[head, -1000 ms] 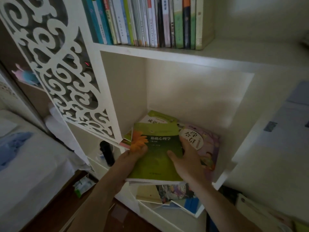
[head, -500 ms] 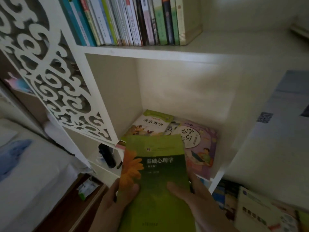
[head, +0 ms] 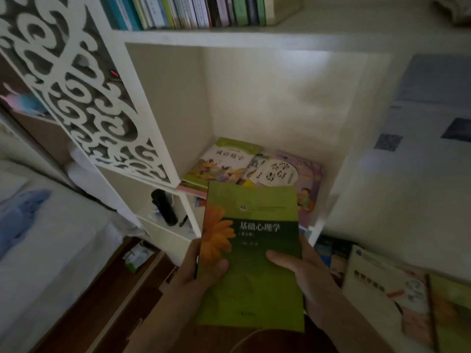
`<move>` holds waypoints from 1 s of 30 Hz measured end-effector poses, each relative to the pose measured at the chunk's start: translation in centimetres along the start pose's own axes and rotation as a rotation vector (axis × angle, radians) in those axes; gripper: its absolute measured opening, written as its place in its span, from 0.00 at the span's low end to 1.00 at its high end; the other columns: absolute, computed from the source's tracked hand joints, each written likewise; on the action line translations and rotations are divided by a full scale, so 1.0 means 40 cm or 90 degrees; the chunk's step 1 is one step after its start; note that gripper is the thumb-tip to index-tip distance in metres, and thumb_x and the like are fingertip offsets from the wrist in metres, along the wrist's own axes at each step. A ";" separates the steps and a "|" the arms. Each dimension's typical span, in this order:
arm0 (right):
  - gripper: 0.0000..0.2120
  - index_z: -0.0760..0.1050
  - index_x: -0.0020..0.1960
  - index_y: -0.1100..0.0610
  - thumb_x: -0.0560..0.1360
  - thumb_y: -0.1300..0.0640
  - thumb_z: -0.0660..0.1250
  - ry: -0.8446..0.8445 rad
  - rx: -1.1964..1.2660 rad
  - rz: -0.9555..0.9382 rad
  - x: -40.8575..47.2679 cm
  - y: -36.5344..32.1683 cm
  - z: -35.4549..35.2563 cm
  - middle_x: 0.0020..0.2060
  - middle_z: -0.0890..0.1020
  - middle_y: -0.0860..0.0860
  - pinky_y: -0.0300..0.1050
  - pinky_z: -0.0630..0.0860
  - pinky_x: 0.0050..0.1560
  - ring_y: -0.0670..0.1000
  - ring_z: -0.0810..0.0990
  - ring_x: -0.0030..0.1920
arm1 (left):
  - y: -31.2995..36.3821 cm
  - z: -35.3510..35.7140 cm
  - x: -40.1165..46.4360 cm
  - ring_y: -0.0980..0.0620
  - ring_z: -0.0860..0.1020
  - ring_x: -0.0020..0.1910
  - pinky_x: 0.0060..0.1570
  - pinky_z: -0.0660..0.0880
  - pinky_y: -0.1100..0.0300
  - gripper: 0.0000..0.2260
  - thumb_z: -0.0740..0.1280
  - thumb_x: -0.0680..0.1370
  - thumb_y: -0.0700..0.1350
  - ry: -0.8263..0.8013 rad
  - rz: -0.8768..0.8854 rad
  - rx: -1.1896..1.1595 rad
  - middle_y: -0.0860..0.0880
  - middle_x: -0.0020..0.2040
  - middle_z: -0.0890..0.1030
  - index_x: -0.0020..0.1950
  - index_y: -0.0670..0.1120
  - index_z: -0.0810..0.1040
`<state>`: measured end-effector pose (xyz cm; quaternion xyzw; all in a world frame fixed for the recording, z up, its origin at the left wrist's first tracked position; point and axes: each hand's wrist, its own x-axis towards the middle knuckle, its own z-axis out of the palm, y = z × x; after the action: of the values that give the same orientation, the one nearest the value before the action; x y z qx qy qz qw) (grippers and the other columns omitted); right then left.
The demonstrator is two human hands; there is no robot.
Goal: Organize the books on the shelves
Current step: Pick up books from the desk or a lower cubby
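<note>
I hold a green book with an orange flower on its cover, out in front of the white shelf. My left hand grips its left edge, thumb on the cover. My right hand grips the right edge, thumb across the cover. In the open compartment behind it lie flat a light green picture book and a pink-purple book. A row of upright books stands on the shelf above.
A white carved panel closes the shelf's left side. A dark bottle stands in the lower compartment. More books lie at the lower right. A bed with white bedding is on the left, a wooden floor strip beside it.
I lifted the green book off the stack in the compartment and drew it out toward me. Both hands came back with it; the two flat books underneath are now uncovered.
</note>
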<state>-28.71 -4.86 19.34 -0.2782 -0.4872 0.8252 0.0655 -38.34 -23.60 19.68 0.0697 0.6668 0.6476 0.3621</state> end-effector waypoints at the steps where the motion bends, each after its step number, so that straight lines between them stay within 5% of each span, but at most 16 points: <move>1: 0.26 0.74 0.65 0.41 0.74 0.65 0.73 0.015 -0.013 -0.027 0.002 0.011 -0.009 0.52 0.87 0.48 0.62 0.81 0.55 0.57 0.86 0.53 | 0.003 0.008 -0.006 0.50 0.86 0.51 0.50 0.83 0.52 0.18 0.74 0.74 0.44 0.003 0.009 -0.010 0.60 0.51 0.87 0.51 0.70 0.81; 7: 0.20 0.76 0.64 0.44 0.77 0.63 0.71 0.058 0.032 -0.092 -0.056 0.038 -0.015 0.54 0.86 0.49 0.61 0.81 0.57 0.55 0.85 0.55 | -0.026 0.072 -0.031 0.50 0.86 0.53 0.54 0.82 0.47 0.13 0.74 0.73 0.54 0.067 0.063 0.018 0.57 0.55 0.86 0.54 0.71 0.79; 11: 0.21 0.76 0.65 0.46 0.75 0.61 0.74 0.112 0.060 -0.064 -0.096 0.084 -0.060 0.56 0.85 0.52 0.62 0.83 0.52 0.56 0.86 0.53 | -0.072 0.104 -0.041 0.45 0.85 0.53 0.56 0.82 0.41 0.19 0.76 0.68 0.60 0.062 0.041 0.056 0.51 0.56 0.86 0.58 0.64 0.79; 19: 0.28 0.72 0.70 0.48 0.73 0.61 0.76 0.273 0.145 -0.013 -0.215 0.208 -0.208 0.55 0.84 0.51 0.46 0.83 0.36 0.50 0.87 0.42 | -0.204 0.216 -0.044 0.50 0.87 0.39 0.35 0.81 0.57 0.14 0.76 0.72 0.53 -0.034 -0.024 0.160 0.52 0.42 0.88 0.55 0.54 0.82; 22: 0.24 0.75 0.67 0.49 0.74 0.63 0.75 0.324 0.173 -0.020 -0.252 0.238 -0.275 0.53 0.84 0.50 0.42 0.81 0.31 0.48 0.87 0.39 | -0.249 0.273 -0.031 0.51 0.87 0.38 0.37 0.82 0.56 0.11 0.77 0.73 0.54 -0.081 -0.043 0.199 0.54 0.41 0.88 0.53 0.55 0.82; 25: 0.21 0.77 0.64 0.50 0.74 0.63 0.75 0.370 0.193 0.008 -0.271 0.267 -0.363 0.52 0.85 0.53 0.46 0.83 0.34 0.53 0.87 0.43 | -0.307 0.353 0.012 0.47 0.86 0.46 0.48 0.82 0.50 0.10 0.75 0.74 0.57 -0.107 -0.096 0.241 0.52 0.46 0.86 0.51 0.57 0.81; 30: 0.23 0.79 0.61 0.49 0.68 0.59 0.79 0.456 0.199 0.098 -0.301 0.334 -0.571 0.51 0.87 0.55 0.66 0.82 0.50 0.63 0.86 0.49 | -0.535 0.464 0.181 0.47 0.84 0.53 0.58 0.79 0.44 0.15 0.70 0.78 0.62 -0.174 -0.217 0.326 0.41 0.54 0.86 0.52 0.52 0.86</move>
<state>-4.51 1.21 4.43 -0.5706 -0.2797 0.7429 0.2105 -24.95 -7.67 -0.85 0.1318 0.7553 0.3738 0.5219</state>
